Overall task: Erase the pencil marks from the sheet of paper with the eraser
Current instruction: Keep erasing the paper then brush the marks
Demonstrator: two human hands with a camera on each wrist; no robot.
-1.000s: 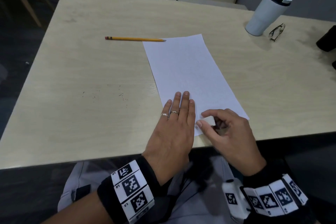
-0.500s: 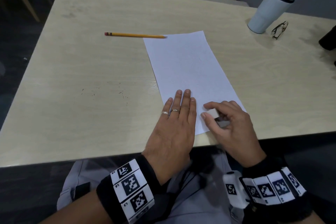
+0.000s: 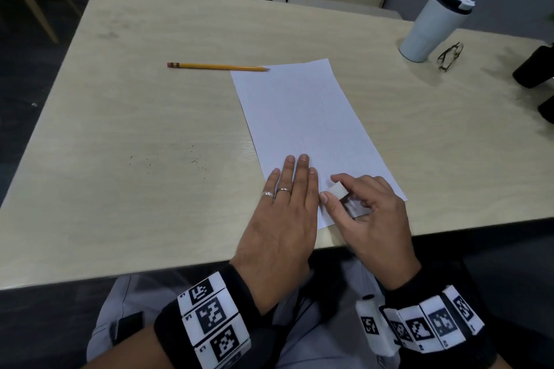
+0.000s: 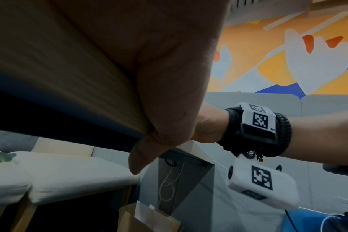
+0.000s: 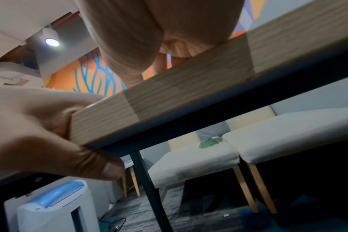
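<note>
- Left hand (image 3: 281, 213) — flat, fingers straight, pressing the sheet of paper (image 3: 305, 126) onto the table (image 3: 135, 144).
- Right hand (image 3: 371, 213) — pinching the eraser (image 3: 338, 189) on the sheet's near corner.

Open pale wooden tabletop (image 3: 135, 129) lies left of the white paper sheet (image 3: 302, 117); a yellow pencil (image 3: 218, 66) bounds it behind, a white tumbler (image 3: 431, 27) and folded glasses (image 3: 449, 55) stand far right.

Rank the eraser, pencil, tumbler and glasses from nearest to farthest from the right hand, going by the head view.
From the right hand:
1. Eraser, pinched in its fingers, on the sheet's near end.
2. Pencil, far left, by the sheet's far corner.
3. Glasses and tumbler, far right; side by side, too close to call.
</note>
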